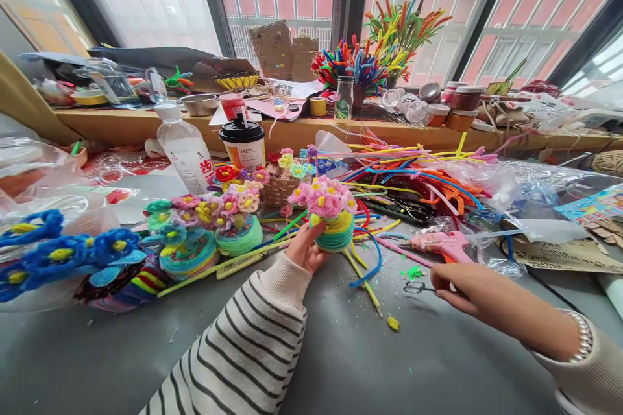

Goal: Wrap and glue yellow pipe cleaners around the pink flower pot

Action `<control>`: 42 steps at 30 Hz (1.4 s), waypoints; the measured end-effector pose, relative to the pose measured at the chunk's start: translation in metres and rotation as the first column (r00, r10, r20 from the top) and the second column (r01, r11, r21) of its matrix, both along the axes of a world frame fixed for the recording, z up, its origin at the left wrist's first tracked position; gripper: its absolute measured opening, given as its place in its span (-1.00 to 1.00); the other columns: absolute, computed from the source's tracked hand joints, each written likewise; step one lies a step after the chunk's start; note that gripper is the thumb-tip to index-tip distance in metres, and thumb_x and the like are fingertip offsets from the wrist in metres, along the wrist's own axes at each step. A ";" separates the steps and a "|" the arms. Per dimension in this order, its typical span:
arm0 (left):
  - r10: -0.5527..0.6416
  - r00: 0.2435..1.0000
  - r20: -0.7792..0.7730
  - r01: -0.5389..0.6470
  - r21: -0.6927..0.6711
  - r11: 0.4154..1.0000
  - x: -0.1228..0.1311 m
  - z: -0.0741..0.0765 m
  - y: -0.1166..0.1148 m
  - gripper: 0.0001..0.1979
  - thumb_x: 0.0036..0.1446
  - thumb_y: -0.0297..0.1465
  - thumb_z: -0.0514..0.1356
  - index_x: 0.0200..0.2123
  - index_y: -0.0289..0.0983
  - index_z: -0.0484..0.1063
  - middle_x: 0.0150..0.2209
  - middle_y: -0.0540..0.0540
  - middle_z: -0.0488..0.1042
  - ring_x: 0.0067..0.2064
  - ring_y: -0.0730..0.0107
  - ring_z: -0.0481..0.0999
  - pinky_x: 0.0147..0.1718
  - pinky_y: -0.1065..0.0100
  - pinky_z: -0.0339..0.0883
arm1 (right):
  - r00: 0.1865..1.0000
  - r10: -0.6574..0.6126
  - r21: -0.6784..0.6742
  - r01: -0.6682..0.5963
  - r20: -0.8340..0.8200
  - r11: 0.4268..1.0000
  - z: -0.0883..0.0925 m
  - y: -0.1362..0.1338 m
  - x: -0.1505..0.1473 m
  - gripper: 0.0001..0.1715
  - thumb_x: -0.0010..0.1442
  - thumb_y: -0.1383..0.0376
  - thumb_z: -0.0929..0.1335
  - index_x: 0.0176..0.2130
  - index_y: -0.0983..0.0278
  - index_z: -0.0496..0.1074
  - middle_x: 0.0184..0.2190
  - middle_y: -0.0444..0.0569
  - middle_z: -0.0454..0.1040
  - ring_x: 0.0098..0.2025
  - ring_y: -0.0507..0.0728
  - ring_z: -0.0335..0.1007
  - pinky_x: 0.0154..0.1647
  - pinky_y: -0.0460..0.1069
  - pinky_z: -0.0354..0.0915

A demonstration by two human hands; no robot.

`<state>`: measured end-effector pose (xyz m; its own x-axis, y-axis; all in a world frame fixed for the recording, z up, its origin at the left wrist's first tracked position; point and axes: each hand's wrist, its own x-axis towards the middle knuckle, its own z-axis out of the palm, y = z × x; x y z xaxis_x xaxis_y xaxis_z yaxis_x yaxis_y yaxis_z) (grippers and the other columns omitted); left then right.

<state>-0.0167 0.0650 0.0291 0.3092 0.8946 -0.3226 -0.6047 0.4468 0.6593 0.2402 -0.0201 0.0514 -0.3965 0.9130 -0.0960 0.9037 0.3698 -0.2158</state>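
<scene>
My left hand [307, 248] is closed round the side of a small flowerpot [335, 233] coiled from teal and yellow pipe cleaners. Pink pipe-cleaner flowers [327, 198] with yellow centres fill its top. To the right, my right hand [460, 288] pinches what look like small scissors [417, 287], their dark loops pointing left, low over the grey table [350, 363]. Just beyond that hand lies a pink glue gun [445, 243]. A blue pipe cleaner [372, 266] and a yellow scrap [393, 323] lie between the hands.
Similar flowerpots [189, 253] and blue pipe-cleaner flowers [61, 253] stand at left. Behind them are a plastic bottle [182, 149] and a lidded cup [242, 142]. Loose pipe cleaners [418, 168] pile at the back right. A crowded wooden ledge [292, 128] runs below the windows.
</scene>
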 end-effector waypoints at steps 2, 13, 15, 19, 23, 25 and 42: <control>0.004 1.000 -0.007 -0.004 0.015 1.000 0.000 -0.001 -0.001 -0.70 -0.18 -0.45 0.24 -0.28 -0.28 0.29 -0.34 -0.04 0.45 -0.39 0.40 0.48 -0.44 0.42 0.41 | 0.961 -0.101 -0.013 0.101 -0.258 0.995 0.004 0.003 -0.007 -0.87 0.06 0.29 0.19 -0.45 0.25 0.28 -0.51 -0.12 0.33 -0.54 -0.03 0.24 -0.54 -0.11 0.20; 0.034 0.992 -0.123 -0.029 0.041 0.999 0.006 -0.009 -0.006 -0.50 -0.26 -0.42 0.27 -0.17 -0.22 0.22 -0.35 -0.02 0.42 -0.42 0.42 0.46 -0.46 0.44 0.35 | 0.142 -0.090 -0.036 0.341 -0.986 0.939 0.007 0.025 -0.102 -0.86 0.00 0.26 0.29 -0.41 0.26 0.19 -0.63 -0.21 0.32 -0.65 -0.04 0.27 -0.69 -0.12 0.25; 0.023 0.992 -0.125 -0.016 0.059 0.998 0.009 -0.011 -0.008 -0.47 -0.30 -0.40 0.29 -0.17 -0.22 0.20 -0.37 -0.01 0.42 -0.42 0.42 0.46 -0.45 0.44 0.34 | 0.184 -0.079 -0.011 0.347 -0.980 0.938 0.006 0.024 -0.109 -0.88 0.00 0.28 0.29 -0.43 0.28 0.22 -0.58 -0.16 0.38 -0.60 -0.02 0.32 -0.60 -0.09 0.30; 0.049 0.990 -0.136 -0.039 0.076 0.996 0.014 -0.013 -0.014 -0.44 -0.37 -0.37 0.32 -0.21 -0.22 0.20 -0.43 0.01 0.42 -0.43 0.42 0.45 -0.45 0.44 0.33 | 0.295 -0.074 0.051 0.394 -0.953 0.918 -0.003 0.021 -0.112 -0.91 -0.01 0.31 0.30 -0.42 0.29 0.28 -0.57 -0.15 0.38 -0.56 -0.02 0.32 -0.56 -0.11 0.30; 0.074 0.987 -0.141 -0.062 0.084 0.995 0.018 -0.012 -0.018 -0.41 -0.40 -0.36 0.33 -0.21 -0.21 0.19 -0.45 0.02 0.42 -0.42 0.41 0.45 -0.38 0.39 0.31 | 0.343 -0.075 0.068 0.387 -0.936 0.919 -0.008 0.021 -0.111 -0.93 0.00 0.32 0.30 -0.42 0.28 0.29 -0.58 -0.15 0.37 -0.57 -0.04 0.30 -0.58 -0.13 0.28; 0.080 0.986 -0.145 -0.068 0.086 0.994 0.018 -0.011 -0.018 -0.39 -0.41 -0.36 0.33 -0.20 -0.21 0.18 -0.46 0.04 0.42 -0.41 0.41 0.44 -0.36 0.37 0.31 | 0.361 -0.079 0.067 0.377 -0.929 0.924 -0.007 0.021 -0.111 -0.94 0.00 0.32 0.30 -0.43 0.28 0.29 -0.59 -0.17 0.36 -0.59 -0.05 0.29 -0.58 -0.14 0.27; 0.144 0.980 -0.134 -0.131 0.106 0.986 0.020 -0.010 -0.019 -0.40 -0.47 -0.40 0.35 -0.25 -0.22 0.19 -0.45 0.04 0.40 -0.44 0.47 0.40 -0.47 0.46 0.26 | 0.313 -0.145 0.005 0.432 -0.939 0.902 -0.009 0.021 -0.110 -0.91 -0.01 0.28 0.30 -0.44 0.27 0.31 -0.60 -0.15 0.37 -0.69 -0.08 0.20 -0.75 -0.17 0.12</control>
<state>0.0031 0.0460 0.0188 0.1386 0.9544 -0.2645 -0.5538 0.2962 0.7782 0.1302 0.0009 0.0424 0.1895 0.9197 0.3439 0.2598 0.2907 -0.9209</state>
